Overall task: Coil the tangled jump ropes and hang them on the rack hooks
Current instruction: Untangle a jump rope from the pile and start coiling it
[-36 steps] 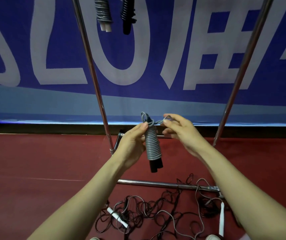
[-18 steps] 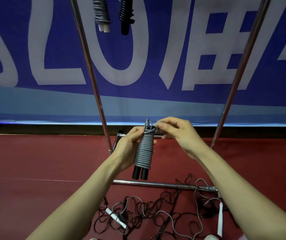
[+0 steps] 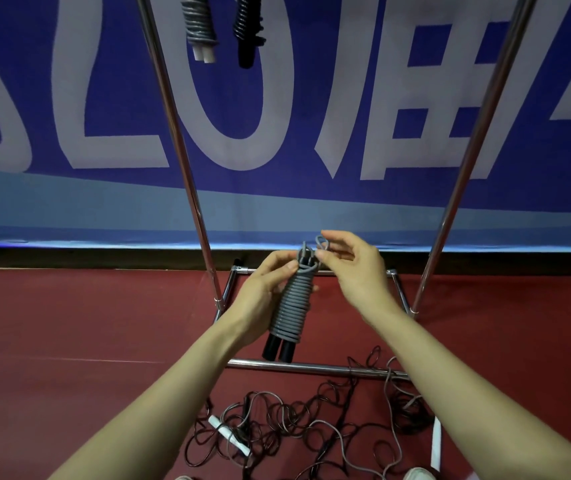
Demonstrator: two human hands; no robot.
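Note:
My left hand [image 3: 263, 292] grips a coiled grey jump rope [image 3: 292, 303], its cord wound tightly round two black handles that stick out below. My right hand [image 3: 353, 268] pinches the small grey loop at the bundle's top end between thumb and fingers. The bundle hangs tilted in front of the metal rack [image 3: 180, 161]. High on the rack hang a coiled grey rope with white handles [image 3: 199, 26] and a coiled black rope [image 3: 247, 29]. A tangle of dark and grey ropes [image 3: 294, 424] lies on the floor below my arms.
The rack's two slanted uprights frame my hands, and its base bar [image 3: 311, 368] runs across the red floor just beyond the tangle. A blue banner with white letters [image 3: 311, 98] covers the wall behind. White handles [image 3: 230, 435] lie in the tangle. A shoe tip [image 3: 419, 474] shows at the bottom.
The bundle has tilted so its black handles swing toward me and left. My right hand has lifted a little and opened its outer fingers while still pinching the top loop.

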